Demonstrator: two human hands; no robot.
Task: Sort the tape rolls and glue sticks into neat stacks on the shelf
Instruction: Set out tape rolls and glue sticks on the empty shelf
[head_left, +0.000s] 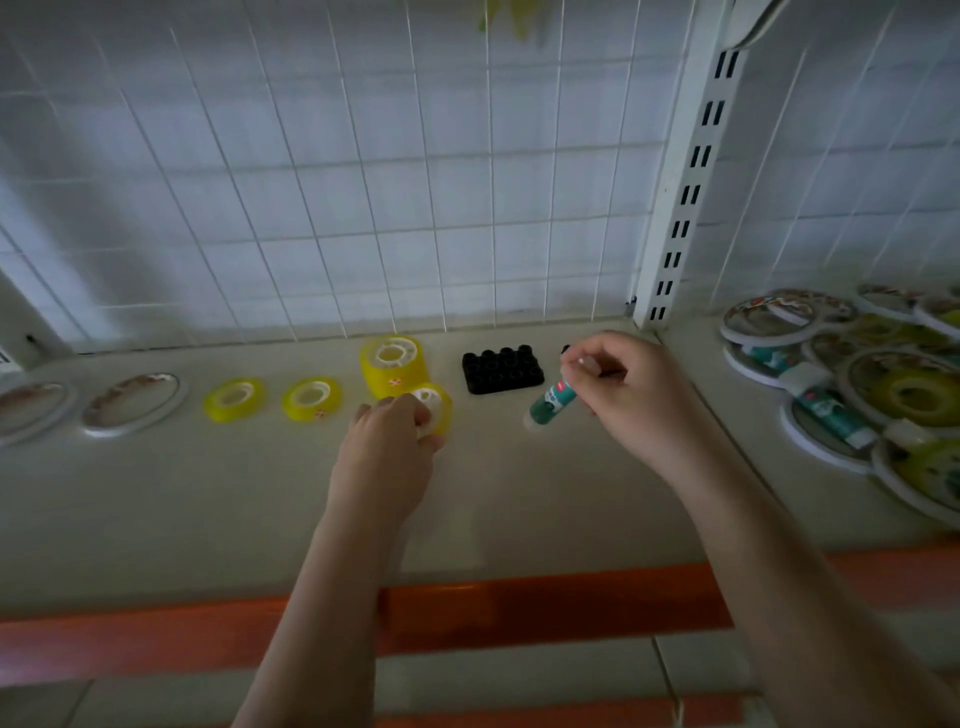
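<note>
A small yellow plastic tape roll (434, 410) is gripped by the left hand (387, 447) on the pale shelf (156, 509). A light, smooth green glue stick (551, 400) is pinched at its top by the right hand (621, 384).

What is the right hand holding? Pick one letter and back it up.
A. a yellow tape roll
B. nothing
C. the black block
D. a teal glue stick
D: the right hand pinches the top end of a teal glue stick, which slants down towards the shelf just right of the black block, while the yellow tape roll is in the left hand.
</note>
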